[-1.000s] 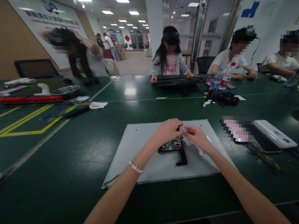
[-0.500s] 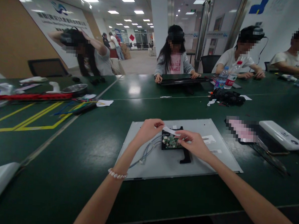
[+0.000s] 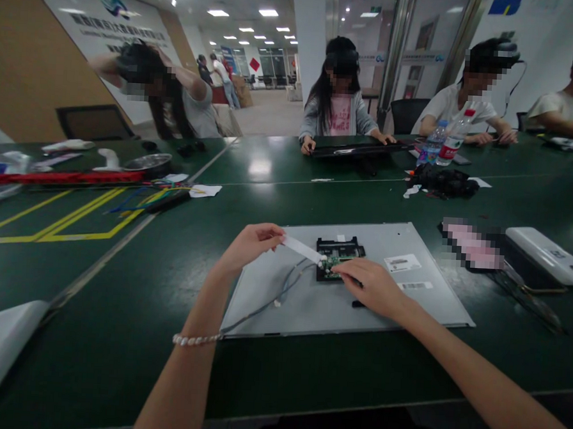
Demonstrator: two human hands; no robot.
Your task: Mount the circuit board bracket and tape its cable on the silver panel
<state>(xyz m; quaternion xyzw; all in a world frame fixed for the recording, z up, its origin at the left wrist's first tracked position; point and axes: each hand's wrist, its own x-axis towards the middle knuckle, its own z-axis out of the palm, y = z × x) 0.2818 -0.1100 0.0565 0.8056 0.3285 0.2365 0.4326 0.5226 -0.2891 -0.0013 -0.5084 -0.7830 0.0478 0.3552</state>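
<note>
A thin white strip (image 3: 302, 248) stretches from my left hand (image 3: 253, 246) down to the green circuit board (image 3: 330, 265). Thumb and finger of that hand pinch the strip's upper end. The board sits in a black bracket (image 3: 338, 248) on a flat grey metal panel (image 3: 310, 318). My right hand (image 3: 372, 284) is over the board's right side, fingertips together at its surface; whatever they may hold is hidden. Grey cables (image 3: 285, 283) run from the board's left side across the panel towards its lower left corner.
To the right lie a phone (image 3: 472, 245), glasses (image 3: 527, 297) and a white power bank (image 3: 551, 255). Bottles (image 3: 453, 143) stand beside a black bundle (image 3: 442, 181). At left are wires (image 3: 138, 203) and a white device (image 3: 5, 347). Co-workers sit opposite.
My left hand has moved left, drawing the strip out longer and away from the right hand. The right hand has come off the strip's right end and lowered to the board.
</note>
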